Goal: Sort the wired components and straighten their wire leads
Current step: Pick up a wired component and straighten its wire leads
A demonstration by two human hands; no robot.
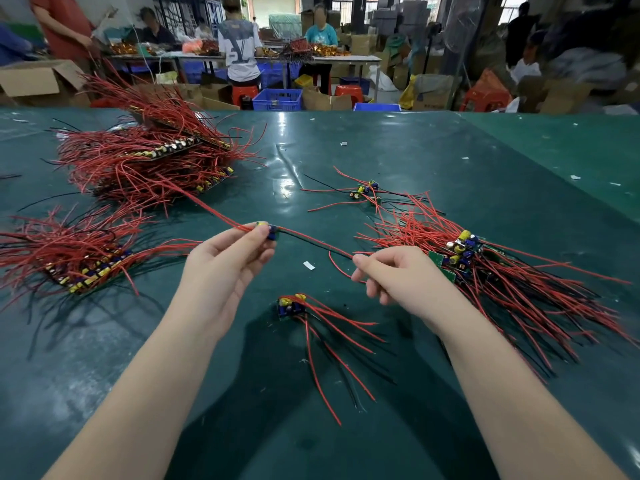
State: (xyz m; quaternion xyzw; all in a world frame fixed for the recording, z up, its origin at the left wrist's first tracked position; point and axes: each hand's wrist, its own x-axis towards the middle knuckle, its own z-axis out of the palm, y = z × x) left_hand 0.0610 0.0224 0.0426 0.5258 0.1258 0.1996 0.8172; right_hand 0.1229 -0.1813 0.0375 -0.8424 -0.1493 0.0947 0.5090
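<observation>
- Dark green glossy tabletop (433,161), spread wide under everything, strewn with bits of white scrap.
- Large tangled heap of red-wired boards (145,157) at far left, stacked in rows (yellow and blue parts showing along the edges).
- Loose pile of red and black leads with green boards (485,271) on the right, just beside the right wrist.
- Neat row of wired boards (83,268) at near left, leads fanned outward.
- Small sorted cluster of blue and yellow components (292,304) between the forearms, red leads trailing toward the viewer.
- Few stray components (365,192) further back, well apart from the hands.
- Left hand (225,268) raised, thumb and fingertips pinched shut on a small blue and yellow wired component (272,232).
- Right hand (398,275) closed, pinching that component's red and black lead (311,242) (stretched taut between the two hands, above the tabletop).
</observation>
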